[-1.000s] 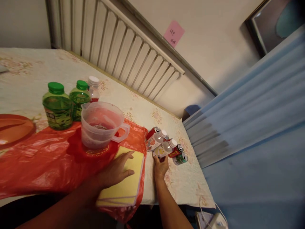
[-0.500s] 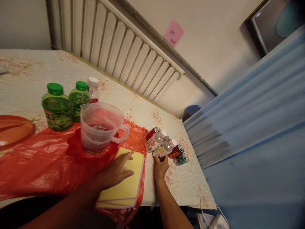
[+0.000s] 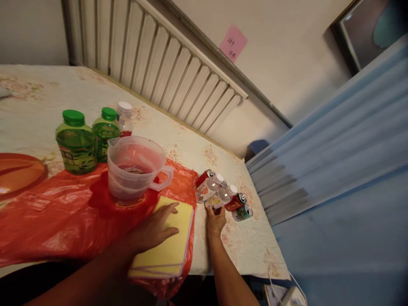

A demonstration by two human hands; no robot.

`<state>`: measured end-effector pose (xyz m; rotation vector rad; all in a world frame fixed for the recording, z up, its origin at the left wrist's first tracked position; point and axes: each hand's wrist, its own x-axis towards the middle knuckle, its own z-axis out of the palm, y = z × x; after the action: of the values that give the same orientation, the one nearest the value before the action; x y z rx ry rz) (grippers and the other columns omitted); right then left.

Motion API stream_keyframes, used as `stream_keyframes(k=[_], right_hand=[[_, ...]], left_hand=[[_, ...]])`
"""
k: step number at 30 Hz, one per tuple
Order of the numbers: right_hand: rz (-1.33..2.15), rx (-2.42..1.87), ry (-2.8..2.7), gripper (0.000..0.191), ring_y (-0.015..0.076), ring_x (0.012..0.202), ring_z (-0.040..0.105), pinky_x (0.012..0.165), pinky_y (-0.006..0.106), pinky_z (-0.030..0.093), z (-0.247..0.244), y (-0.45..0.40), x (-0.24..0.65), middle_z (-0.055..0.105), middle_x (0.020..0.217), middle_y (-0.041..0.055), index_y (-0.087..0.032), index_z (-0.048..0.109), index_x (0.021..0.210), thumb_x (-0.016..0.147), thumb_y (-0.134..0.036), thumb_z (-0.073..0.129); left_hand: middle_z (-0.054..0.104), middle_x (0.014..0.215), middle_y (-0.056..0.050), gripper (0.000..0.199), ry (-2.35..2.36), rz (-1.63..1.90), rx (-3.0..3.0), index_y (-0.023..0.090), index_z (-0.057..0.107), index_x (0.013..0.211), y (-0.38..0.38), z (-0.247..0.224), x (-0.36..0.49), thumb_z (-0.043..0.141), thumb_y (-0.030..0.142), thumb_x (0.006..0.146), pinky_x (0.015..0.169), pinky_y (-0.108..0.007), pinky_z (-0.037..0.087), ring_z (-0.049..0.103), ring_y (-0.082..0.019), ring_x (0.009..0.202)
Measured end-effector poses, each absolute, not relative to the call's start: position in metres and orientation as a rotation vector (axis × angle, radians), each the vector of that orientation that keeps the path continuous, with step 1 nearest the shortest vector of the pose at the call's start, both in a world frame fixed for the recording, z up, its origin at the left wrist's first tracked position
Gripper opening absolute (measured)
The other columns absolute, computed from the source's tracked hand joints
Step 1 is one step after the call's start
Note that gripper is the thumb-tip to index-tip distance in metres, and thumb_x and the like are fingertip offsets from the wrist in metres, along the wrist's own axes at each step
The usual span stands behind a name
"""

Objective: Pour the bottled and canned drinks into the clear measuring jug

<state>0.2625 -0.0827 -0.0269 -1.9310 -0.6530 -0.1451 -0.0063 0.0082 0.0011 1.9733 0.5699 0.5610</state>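
Observation:
My left hand (image 3: pixel 156 227) lies with its fingers spread on a folded yellow cloth (image 3: pixel 174 250) with a pale purple edge. The cloth rests on a red plastic bag (image 3: pixel 57 216). Over on the right, my right hand (image 3: pixel 216 223) has thumb and fingers around the lower part of a small clear bottle (image 3: pixel 223 196) with a white cap and a yellow fruit label. A second white-capped bottle (image 3: pixel 208 189) stands close on its left. Red drink cans (image 3: pixel 236 202) and a green can (image 3: pixel 242 213) stand beside and behind these bottles.
A clear measuring jug (image 3: pixel 135 170) holding some liquid stands on the red bag. Behind it are two green-capped bottles (image 3: pixel 76 144) and a white-capped bottle (image 3: pixel 125 117). An orange lid-like disc (image 3: pixel 19 174) sits far left. A blue curtain (image 3: pixel 334 170) hangs along the right.

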Motion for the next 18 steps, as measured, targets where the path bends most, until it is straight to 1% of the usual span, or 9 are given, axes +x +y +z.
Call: stream_keyframes(k=[3,9,14,18], right_hand=[[-0.150,-1.934,-0.657,0.048,0.0218,0.079,0.064,0.074,0.031,0.048,-0.0288,-0.0820,0.2648,0.073,0.095,0.0108,-0.014,0.065,0.103,0.066,-0.044,0.070],[-0.162,-1.958,-0.649,0.050,0.0221,0.076,0.063,0.072,0.031,0.047,-0.0286,-0.0809,0.2665,0.073,0.090,0.0112,-0.013,0.066,0.101,0.065,-0.046,0.071],[-0.154,-1.953,-0.647,0.051,0.0227,0.077,0.063,0.073,0.032,0.047,-0.0287,-0.0796,0.2679,0.073,0.092,0.0117,-0.012,0.066,0.103,0.065,-0.047,0.070],[-0.144,-1.948,-0.650,0.050,0.0229,0.078,0.064,0.074,0.032,0.048,-0.0282,-0.0799,0.2672,0.073,0.094,0.0119,-0.013,0.066,0.103,0.066,-0.046,0.070]], left_hand=[[0.061,0.129,-0.009,0.064,0.567,0.579,1.968,0.025,0.040,0.141,0.0087,-0.0004,-0.0068,0.061,0.035,0.081,0.107,-0.042,0.042,0.055,-0.026,0.122],[0.062,0.128,-0.006,0.062,0.567,0.633,1.948,0.028,0.044,0.140,0.0095,-0.0049,-0.0072,0.062,0.037,0.082,0.106,-0.041,0.044,0.057,-0.027,0.121],[0.063,0.127,-0.007,0.061,0.568,0.633,1.960,0.025,0.044,0.139,0.0097,-0.0069,-0.0063,0.062,0.034,0.082,0.106,-0.041,0.044,0.057,-0.026,0.120],[0.062,0.127,-0.008,0.060,0.570,0.617,1.960,0.026,0.044,0.140,0.0095,-0.0039,-0.0064,0.061,0.035,0.083,0.106,-0.041,0.044,0.057,-0.026,0.120]])
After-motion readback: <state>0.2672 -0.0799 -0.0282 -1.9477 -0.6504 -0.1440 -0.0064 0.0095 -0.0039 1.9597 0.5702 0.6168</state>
